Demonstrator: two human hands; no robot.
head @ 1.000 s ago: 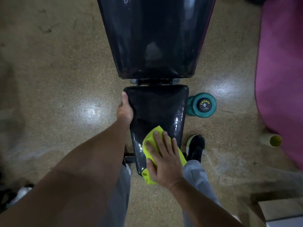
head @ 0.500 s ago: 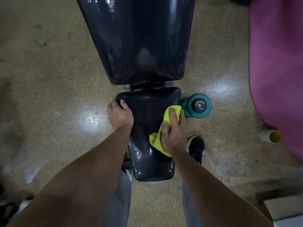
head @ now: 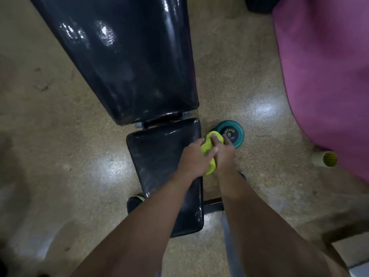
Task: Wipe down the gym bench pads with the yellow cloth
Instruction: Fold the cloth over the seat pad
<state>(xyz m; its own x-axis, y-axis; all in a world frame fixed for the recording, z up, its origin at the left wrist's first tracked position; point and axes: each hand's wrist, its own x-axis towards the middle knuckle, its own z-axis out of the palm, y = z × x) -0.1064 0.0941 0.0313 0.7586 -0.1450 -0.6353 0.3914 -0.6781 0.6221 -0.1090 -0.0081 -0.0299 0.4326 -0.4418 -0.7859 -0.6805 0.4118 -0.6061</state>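
Both hands are gripping the bunched yellow cloth (head: pixel 207 150) at the right edge of the seat pad (head: pixel 159 156). Left hand (head: pixel 194 158) is curling round its near-left side; right hand (head: pixel 224 151) is closing fingers over its far end. Back pad (head: pixel 123 56) is lying beyond; teal dumbbell (head: pixel 232 132) is sitting just right.

Both forearms are bare from the bottom edge of the view up to the wrists, with no sleeve showing. The left hand (head: pixel 192 158) and the right hand (head: pixel 224 154) are bare too: no glove, ring, watch or band can be seen. A strip of grey trouser leg (head: pixel 232 254) shows between the arms. By the left arm sits a dark shoe (head: pixel 134 202) with a light, greenish patch at its upper edge.
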